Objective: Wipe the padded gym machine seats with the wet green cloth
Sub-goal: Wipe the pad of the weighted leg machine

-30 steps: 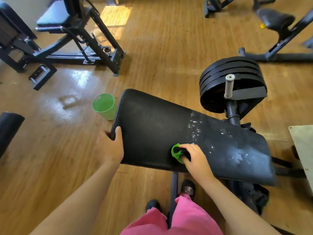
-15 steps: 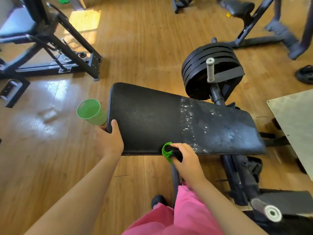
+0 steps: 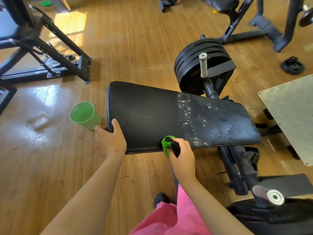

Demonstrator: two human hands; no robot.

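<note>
**Head view: cloth bunched at the pad's near edge**

Head camera looks down on a long black padded seat (image 3: 169, 116) running across the middle of the frame. Its right half glistens with water droplets; its left half looks matte and drier.

The right hand (image 3: 182, 151) is clenched around the green cloth (image 3: 166, 145), which is wadded into a small lump and pressed against the pad's lower edge, just below centre of the frame. The left hand (image 3: 110, 138) grasps the pad's lower-left corner, thumb on top and fingers curled under the edge, apparently steadying it. A green cup (image 3: 84, 115) stands on the wooden floor (image 3: 42, 167) just left of the pad, near the left hand. Black weight plates (image 3: 199, 63) sit behind the pad, upper right of centre.

The cloth is likely soft, limp and light, heavier for being wet, so a full-fist hold suits it; spread flatter under the palm it would probably cover more surface per stroke. The pad's vinyl looks firm and probably slick where wet, and the cloth should glide easily there.
</note>
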